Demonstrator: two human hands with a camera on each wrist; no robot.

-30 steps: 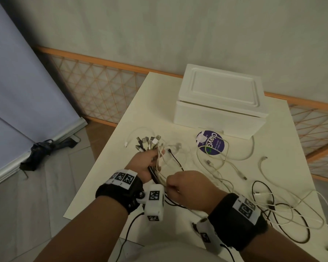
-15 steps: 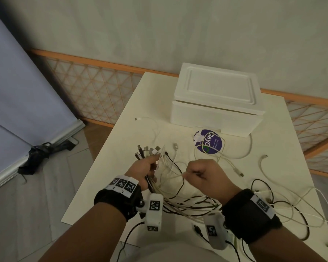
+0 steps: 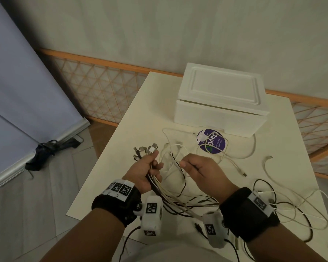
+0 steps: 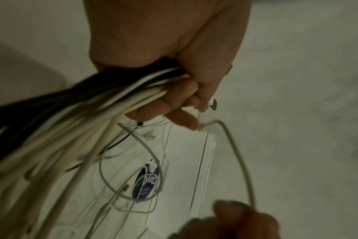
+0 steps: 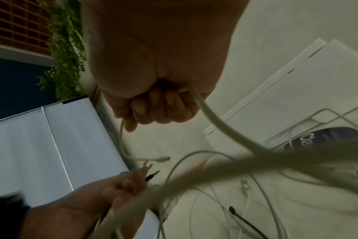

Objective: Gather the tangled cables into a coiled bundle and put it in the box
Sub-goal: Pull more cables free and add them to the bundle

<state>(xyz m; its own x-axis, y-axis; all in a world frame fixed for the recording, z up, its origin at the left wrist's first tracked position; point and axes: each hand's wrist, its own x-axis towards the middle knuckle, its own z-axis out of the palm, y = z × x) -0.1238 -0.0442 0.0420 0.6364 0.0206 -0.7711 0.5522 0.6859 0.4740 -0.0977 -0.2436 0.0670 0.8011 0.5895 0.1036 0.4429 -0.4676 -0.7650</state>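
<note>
My left hand point(image 3: 149, 171) grips a bundle of white and black cables point(image 3: 155, 183), their USB plugs point(image 3: 145, 149) fanning out above the fist; the left wrist view shows the same left hand point(image 4: 182, 90) curled round the cable bundle point(image 4: 104, 97). My right hand point(image 3: 199, 170) holds a single white cable point(image 5: 213, 119) in a closed fist, a little to the right of the left hand. More loose cables point(image 3: 284, 203) lie tangled on the cream table point(image 3: 140, 114) to the right. The white foam box point(image 3: 222, 99) stands at the back with its lid on.
A round purple sticker point(image 3: 211, 141) lies on the table in front of the box. A grey screen point(image 3: 17, 91) and an orange lattice railing point(image 3: 102, 91) stand to the left, beyond the table edge. The wall is right behind the box.
Both hands have risen off the table. The right hand moved right, away from the left, drawing a white cable out of the tangle. The left hand keeps its grip on the bundle.
</note>
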